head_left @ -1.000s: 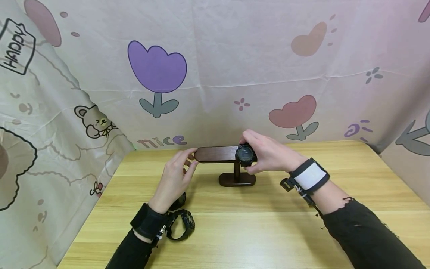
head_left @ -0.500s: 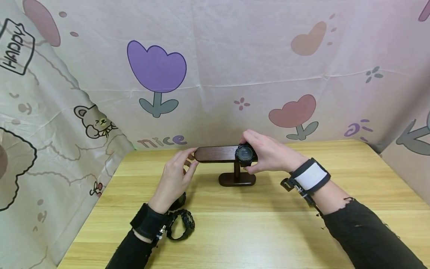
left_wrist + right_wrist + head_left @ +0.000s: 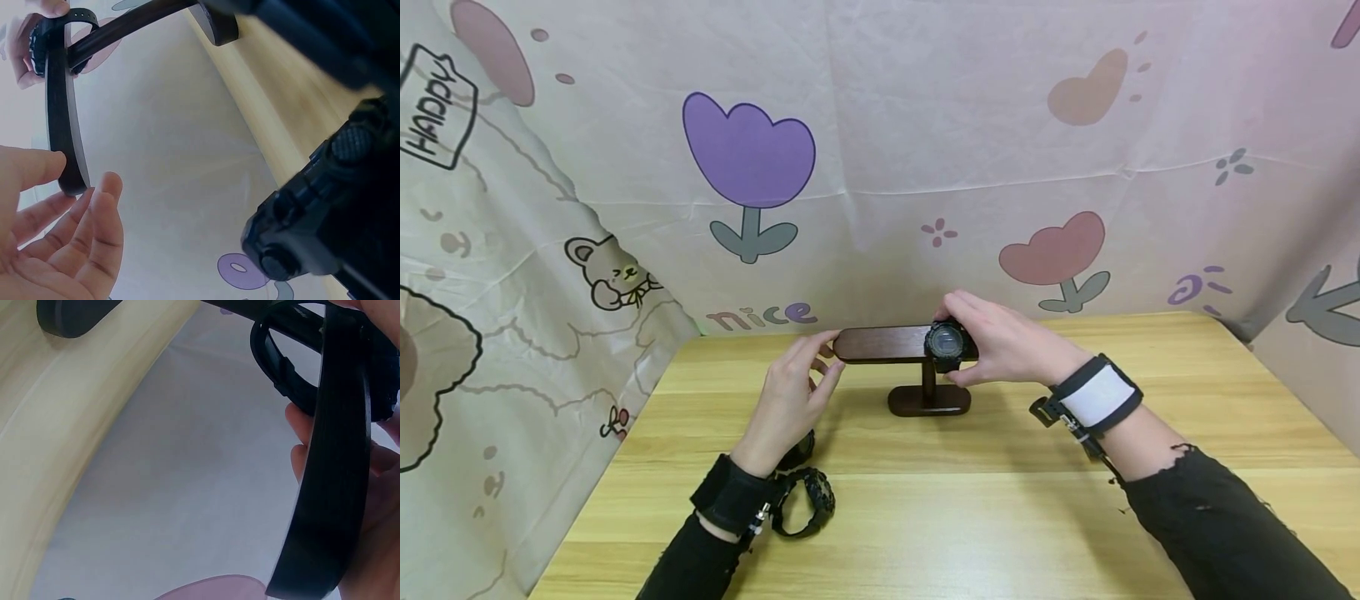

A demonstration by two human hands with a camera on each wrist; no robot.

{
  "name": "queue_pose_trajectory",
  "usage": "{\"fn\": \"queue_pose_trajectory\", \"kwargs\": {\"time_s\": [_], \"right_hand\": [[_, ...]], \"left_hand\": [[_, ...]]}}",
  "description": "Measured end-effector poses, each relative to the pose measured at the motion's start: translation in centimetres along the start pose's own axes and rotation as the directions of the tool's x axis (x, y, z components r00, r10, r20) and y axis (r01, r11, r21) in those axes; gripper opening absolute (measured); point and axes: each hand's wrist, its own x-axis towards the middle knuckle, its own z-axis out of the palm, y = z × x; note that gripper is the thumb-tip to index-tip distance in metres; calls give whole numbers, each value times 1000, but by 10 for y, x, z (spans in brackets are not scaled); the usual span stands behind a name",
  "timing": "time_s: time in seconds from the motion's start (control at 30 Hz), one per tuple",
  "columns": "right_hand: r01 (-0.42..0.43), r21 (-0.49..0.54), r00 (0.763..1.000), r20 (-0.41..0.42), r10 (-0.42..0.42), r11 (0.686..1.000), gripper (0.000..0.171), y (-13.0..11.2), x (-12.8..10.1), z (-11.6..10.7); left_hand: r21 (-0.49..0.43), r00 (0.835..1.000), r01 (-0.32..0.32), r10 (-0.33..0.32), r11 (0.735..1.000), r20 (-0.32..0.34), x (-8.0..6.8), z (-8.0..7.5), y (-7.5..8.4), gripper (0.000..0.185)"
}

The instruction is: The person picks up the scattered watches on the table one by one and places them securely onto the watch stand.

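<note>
A dark wooden watch stand [image 3: 883, 343] stands on the table, its crossbar raised on one post over an oval base. The left hand [image 3: 786, 396] pinches the left end of the bar; in the left wrist view the thumb and fingers [image 3: 107, 215] meet around that tip. A black digital wristwatch [image 3: 947, 343] circles the bar right of the post, face to the front. Fingers above and thumb below, the right hand [image 3: 1011, 342] grips this watch by its sides. In the right wrist view, its strap [image 3: 269, 359] loops loosely behind the bar.
Two more black watches lie on the table beside the left forearm: a looped one [image 3: 824, 500] in front and another [image 3: 801, 450] partly hidden by the wrist. A printed cloth [image 3: 880, 167] hangs behind the wooden table [image 3: 970, 517], close to the stand. Both wrists wear black straps with cameras.
</note>
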Motion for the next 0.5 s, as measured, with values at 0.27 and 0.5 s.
{"fn": "queue_pose_trajectory", "kwargs": {"time_s": [0.27, 0.5], "right_hand": [[-1, -7, 1000, -8, 1, 1000, 74, 1, -6, 0], [-31, -52, 1000, -1, 31, 998, 81, 1, -10, -1]], "left_hand": [[9, 1000, 0, 0, 1000, 1, -1, 0, 0, 43], [19, 1000, -4, 4, 1000, -2, -1, -1, -1, 44]]}}
